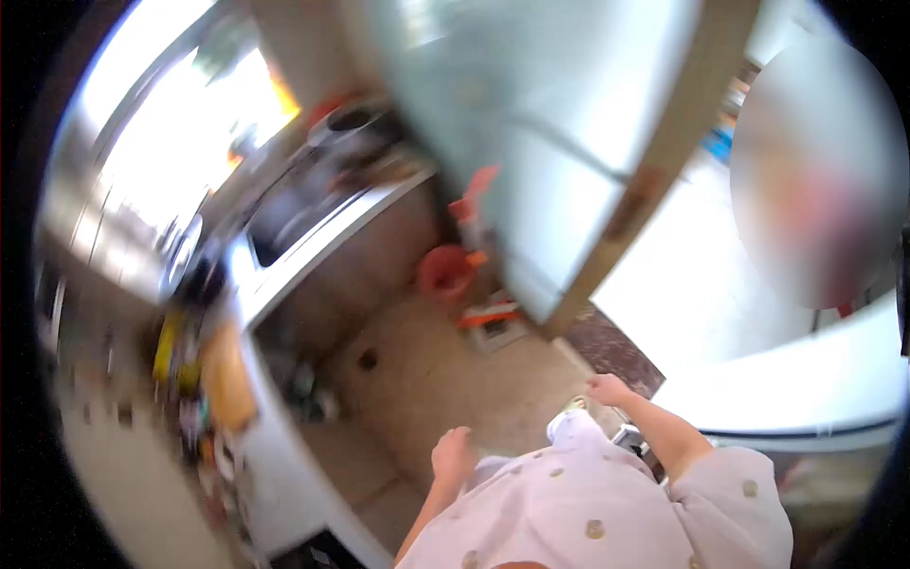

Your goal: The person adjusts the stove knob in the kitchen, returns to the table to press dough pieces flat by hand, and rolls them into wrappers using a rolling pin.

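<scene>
My left hand [453, 451] hangs in front of my body over the tiled floor [427, 370], its fingers loosely curled and nothing visible in them. Farther to the right, my right hand [608, 390] is held low beside the foot of the door, closed in a loose fist, also with no object showing. Neither hand touches the counter or the door. Both hands are somewhat blurred, and their palms are hidden. Below them spreads my light shirt [545, 503] with round spots.
A kitchen counter [318, 488] runs along the left, with a sink [289, 228] and a round wooden board [227, 379]. A red bucket [445, 272] and a dustpan-like object [495, 321] stand on the floor. A glass door [607, 199] stands ajar; a blurred person [820, 190] is beyond it.
</scene>
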